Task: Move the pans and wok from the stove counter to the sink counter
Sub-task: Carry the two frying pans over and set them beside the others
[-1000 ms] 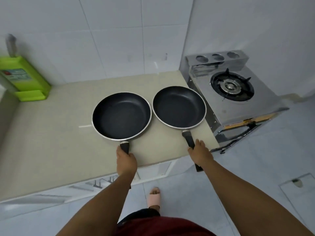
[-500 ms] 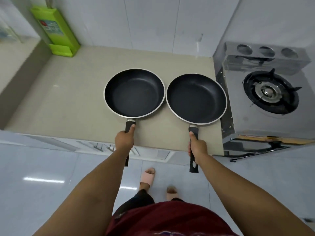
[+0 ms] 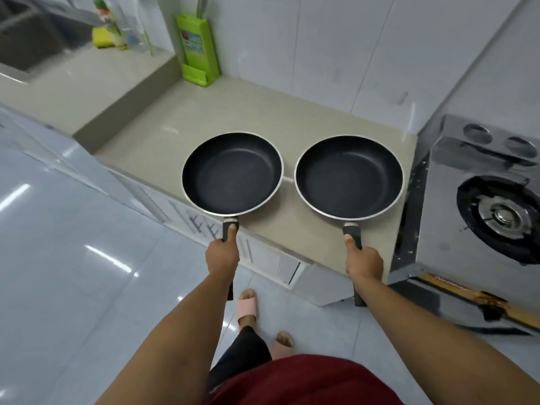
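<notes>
Two black non-stick pans with silver rims hang side by side over the beige stove counter (image 3: 263,112). The left pan (image 3: 232,173) reaches past the counter's front edge; my left hand (image 3: 222,255) is closed around its black handle. The right pan (image 3: 349,178) sits above the counter near the stove; my right hand (image 3: 363,263) grips its handle, thumb on top. The higher sink counter (image 3: 87,80) lies to the far left, with a dark sink (image 3: 26,39) at the upper left corner. No wok is in view.
A steel gas stove (image 3: 496,211) stands at the right. A green knife block (image 3: 200,48) stands against the tiled wall. Bottles and a yellow sponge (image 3: 100,39) sit by the sink. A step separates the two counters. Glossy floor and my slippered feet are below.
Both pans have come up off the counter and toward me, the left one past the front edge. My view has swung left, bringing the sink counter and sink into sight.
</notes>
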